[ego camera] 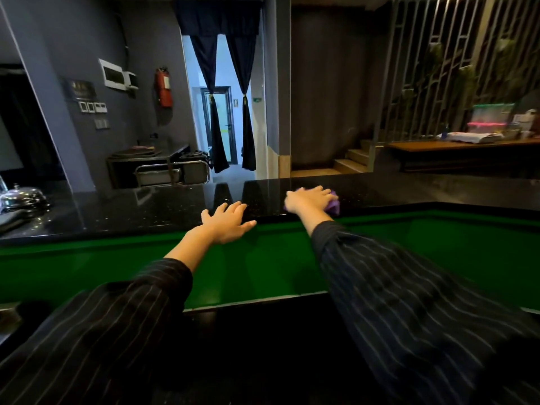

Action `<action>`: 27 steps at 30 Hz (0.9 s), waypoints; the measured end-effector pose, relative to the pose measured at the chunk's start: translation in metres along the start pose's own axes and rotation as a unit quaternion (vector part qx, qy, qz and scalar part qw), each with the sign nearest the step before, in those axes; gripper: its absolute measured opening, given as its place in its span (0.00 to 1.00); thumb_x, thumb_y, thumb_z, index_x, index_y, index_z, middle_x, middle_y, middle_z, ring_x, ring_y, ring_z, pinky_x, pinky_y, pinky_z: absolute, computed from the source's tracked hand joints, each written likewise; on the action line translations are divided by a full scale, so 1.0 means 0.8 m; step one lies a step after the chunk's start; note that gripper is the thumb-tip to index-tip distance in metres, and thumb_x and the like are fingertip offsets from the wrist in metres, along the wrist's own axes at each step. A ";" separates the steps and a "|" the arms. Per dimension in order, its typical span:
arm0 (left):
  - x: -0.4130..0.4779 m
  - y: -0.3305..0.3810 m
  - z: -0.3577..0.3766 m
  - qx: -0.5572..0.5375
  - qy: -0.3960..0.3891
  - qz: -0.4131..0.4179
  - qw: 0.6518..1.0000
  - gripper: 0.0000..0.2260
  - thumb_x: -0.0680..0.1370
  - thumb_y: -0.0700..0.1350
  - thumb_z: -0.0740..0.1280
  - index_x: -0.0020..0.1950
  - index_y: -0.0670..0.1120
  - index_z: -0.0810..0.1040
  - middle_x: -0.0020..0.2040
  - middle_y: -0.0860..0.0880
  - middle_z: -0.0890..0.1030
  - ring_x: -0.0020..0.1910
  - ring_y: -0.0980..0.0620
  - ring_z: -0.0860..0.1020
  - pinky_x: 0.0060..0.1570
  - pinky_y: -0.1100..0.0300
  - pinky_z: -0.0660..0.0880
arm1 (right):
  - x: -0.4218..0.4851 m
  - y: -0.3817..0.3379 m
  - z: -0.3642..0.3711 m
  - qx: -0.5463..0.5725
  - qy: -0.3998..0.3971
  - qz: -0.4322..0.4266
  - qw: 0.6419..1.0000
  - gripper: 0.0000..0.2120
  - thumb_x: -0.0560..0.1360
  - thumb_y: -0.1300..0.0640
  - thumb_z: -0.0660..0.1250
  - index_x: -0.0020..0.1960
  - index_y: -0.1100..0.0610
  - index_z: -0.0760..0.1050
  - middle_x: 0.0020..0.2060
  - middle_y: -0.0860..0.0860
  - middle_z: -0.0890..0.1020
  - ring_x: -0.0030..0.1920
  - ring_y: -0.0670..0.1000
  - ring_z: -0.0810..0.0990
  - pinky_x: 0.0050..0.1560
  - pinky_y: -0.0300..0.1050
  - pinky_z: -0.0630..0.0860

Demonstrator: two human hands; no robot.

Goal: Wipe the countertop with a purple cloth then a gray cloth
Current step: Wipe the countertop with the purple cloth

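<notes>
Reaching forward over a green surface (263,258), both arms, in dark pinstriped sleeves (409,287), extend to the black speckled countertop (146,206) beyond it.

Right hand (309,198): palm down on the purple cloth (334,204), pressing it against the countertop close to the near edge. Bunched cloth shows past the fingertips and on the far right side of the hand. The fingers appear to lie extended over the cloth rather than curled round it, though blur here leaves that uncertain.

Left hand (228,222): flat on the countertop's near edge, fingers spread and straight, holding nothing. It sits near the right hand, to its left, and apart from the cloth.

Surroundings: a polished metal dome (24,197) stands at the far left of the countertop. A red fire extinguisher (163,87) hangs on the grey wall behind, beside a doorway with tied-back dark curtains (216,112).
</notes>
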State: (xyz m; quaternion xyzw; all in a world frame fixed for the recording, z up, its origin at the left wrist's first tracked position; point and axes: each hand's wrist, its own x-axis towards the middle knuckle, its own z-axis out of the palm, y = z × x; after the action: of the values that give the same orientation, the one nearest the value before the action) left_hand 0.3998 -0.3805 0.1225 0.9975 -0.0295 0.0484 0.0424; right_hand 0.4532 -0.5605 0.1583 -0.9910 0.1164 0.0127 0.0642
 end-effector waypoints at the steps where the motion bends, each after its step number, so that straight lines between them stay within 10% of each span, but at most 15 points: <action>1: 0.001 0.001 -0.002 -0.013 0.003 -0.012 1.000 0.30 0.79 0.63 0.50 0.77 0.52 0.52 0.79 0.52 0.53 0.77 0.46 0.50 0.70 0.35 0.47 | -0.011 -0.016 0.000 0.004 -0.006 -0.024 1.000 0.29 0.79 0.38 0.47 0.76 0.50 0.62 0.75 0.61 0.59 0.73 0.67 0.56 0.71 0.66 0.53; 5: -0.002 0.002 -0.016 -0.193 -0.004 -0.053 0.980 0.32 0.78 0.64 0.48 0.78 0.51 0.46 0.79 0.50 0.53 0.77 0.46 0.54 0.73 0.42 0.45 | -0.041 -0.052 -0.008 0.170 -0.096 -0.206 0.959 0.31 0.81 0.39 0.44 0.79 0.53 0.55 0.78 0.58 0.54 0.76 0.63 0.53 0.73 0.62 0.53; 8: -0.009 0.003 -0.022 -0.378 -0.011 -0.039 0.925 0.38 0.77 0.62 0.57 0.78 0.48 0.42 0.79 0.46 0.48 0.77 0.47 0.50 0.76 0.47 0.46 | -0.042 -0.035 -0.023 0.463 -0.207 -0.292 0.811 0.25 0.84 0.47 0.46 0.77 0.58 0.58 0.77 0.54 0.60 0.75 0.57 0.61 0.73 0.53 0.56; 10: -0.007 0.010 -0.023 -0.287 0.037 -0.078 0.954 0.38 0.77 0.60 0.61 0.78 0.49 0.44 0.79 0.44 0.44 0.78 0.45 0.46 0.74 0.41 0.44 | -0.024 -0.005 -0.022 0.564 -0.172 -0.257 0.766 0.23 0.84 0.50 0.50 0.74 0.60 0.65 0.73 0.57 0.67 0.72 0.57 0.66 0.71 0.52 0.61; 15: 0.022 0.081 -0.012 -0.040 0.070 -0.024 0.996 0.28 0.78 0.61 0.53 0.72 0.45 0.63 0.76 0.40 0.59 0.76 0.40 0.54 0.70 0.33 0.47 | 0.046 0.061 0.007 0.137 0.000 -0.223 0.965 0.23 0.81 0.49 0.51 0.72 0.57 0.67 0.72 0.58 0.69 0.71 0.60 0.67 0.68 0.55 0.62; 23: 0.097 0.097 -0.030 -0.069 -0.093 -0.056 0.992 0.27 0.78 0.59 0.51 0.75 0.48 0.61 0.77 0.41 0.56 0.75 0.38 0.55 0.73 0.39 0.51 | 0.095 0.092 0.001 0.093 0.009 -0.305 0.948 0.16 0.81 0.49 0.55 0.66 0.46 0.72 0.69 0.51 0.71 0.70 0.58 0.65 0.68 0.60 0.61; 27: 0.150 0.087 -0.041 -0.182 -0.117 -0.064 0.974 0.13 0.62 0.49 0.60 0.38 0.43 0.78 0.57 0.34 0.76 0.52 0.37 0.75 0.61 0.46 0.71 | 0.093 0.082 0.015 0.087 0.059 -0.313 0.944 0.15 0.81 0.51 0.51 0.66 0.47 0.69 0.67 0.52 0.71 0.67 0.57 0.68 0.63 0.60 0.63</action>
State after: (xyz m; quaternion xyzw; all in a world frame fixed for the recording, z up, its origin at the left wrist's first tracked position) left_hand 0.5116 -0.4537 0.1724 0.9715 0.0208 -0.0781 0.2230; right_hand 0.5104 -0.6390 0.1352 -0.9671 -0.1951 -0.0768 0.1443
